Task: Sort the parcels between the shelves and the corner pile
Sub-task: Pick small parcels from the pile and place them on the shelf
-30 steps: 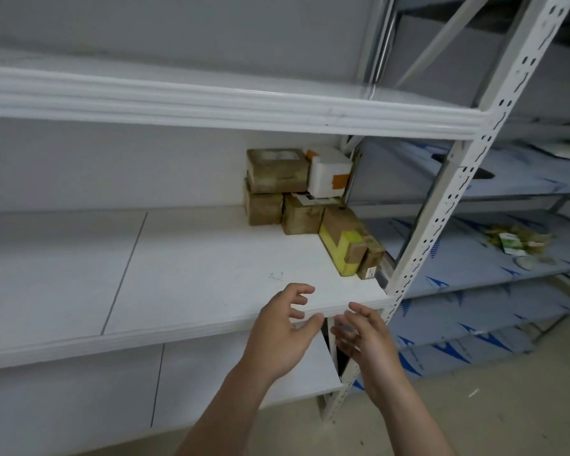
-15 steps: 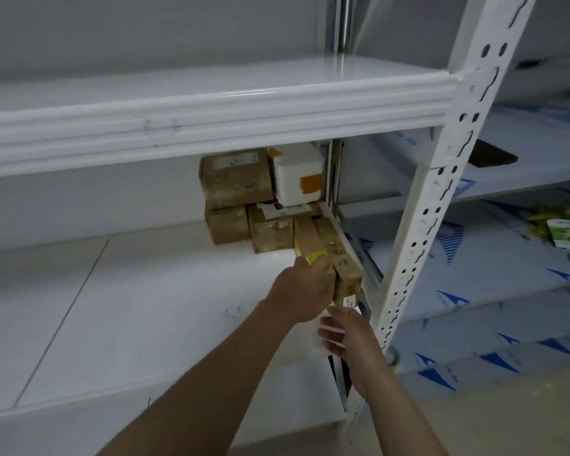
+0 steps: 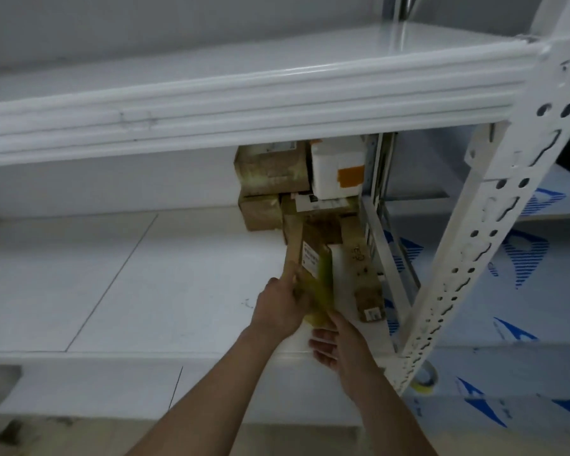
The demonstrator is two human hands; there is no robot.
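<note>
Shelving fills the frame: the white rack's upper beam (image 3: pixel 244 106) runs across the top, the perforated post (image 3: pixel 494 205) slants down the right side, and the middle shelf (image 3: pixel 145 284) spreads pale across the centre and left.

Against the back wall, centre-right, sits the stack of parcels (image 3: pixel 270 172). It's mostly brown boxes, with 1 white box (image 3: pixel 338 169) wearing an orange patch at its upper right.

In front of that stack, and here's the action, the long brown box (image 3: pixel 310 258) with yellow tape round its near end points toward the camera. That end reaches the shelf's front edge, though whether it's clear of the board I can't tell. 1 slimmer carton (image 3: pixel 366 287) lies just beside it on the right, along the rack's side rail.

Left hand (image 3: pixel 280 311) has the long box, fingers curled round the left edge of its near end. Right hand (image 3: pixel 333 343) sits just below, lower centre, fingers loosely spread and gripping nothing, coming up under the yellow end. Contact there is too blurred to call.

Now the handling. It's stiff, taped-shut cardboard, narrow enough for 1 hand to take from the side, so probably light. The taped end looks glossy and could slip, so the bare cardboard on the 2 long sides is the better hold, with a palm beneath for support.
</note>
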